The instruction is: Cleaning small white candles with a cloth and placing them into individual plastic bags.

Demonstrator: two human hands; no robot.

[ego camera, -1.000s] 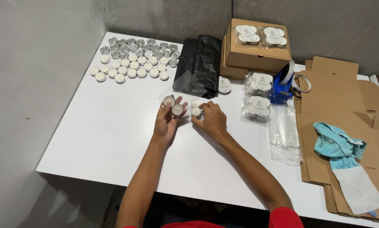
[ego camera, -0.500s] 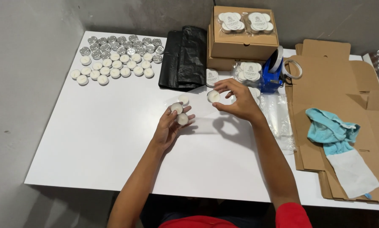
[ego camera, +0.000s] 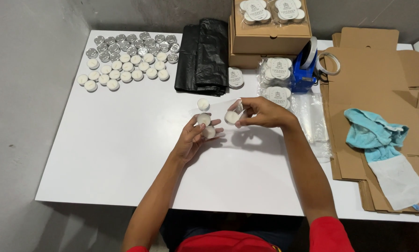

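My left hand (ego camera: 194, 136) lies palm up above the white table (ego camera: 111, 154) and holds small white tealight candles (ego camera: 204, 120) on its fingers. My right hand (ego camera: 261, 112) is just to the right of it, pinching another tealight (ego camera: 231, 116) together with a clear plastic bag (ego camera: 219, 108) that it holds open sideways. One loose tealight (ego camera: 203, 103) sits on the table just beyond my left hand.
Several rows of tealights (ego camera: 125, 58) cover the far left of the table. A folded black plastic bag (ego camera: 202, 56), two stacked cardboard boxes (ego camera: 270, 39) with packed tealights on top, a blue tape dispenser (ego camera: 307, 65), clear bags (ego camera: 312, 116), flat cardboard (ego camera: 382, 93) and a blue cloth (ego camera: 373, 133) lie at the right.
My hands parted from where they met. The right one lifted away with a tealight, then came back toward the left hand and took up the clear bag.
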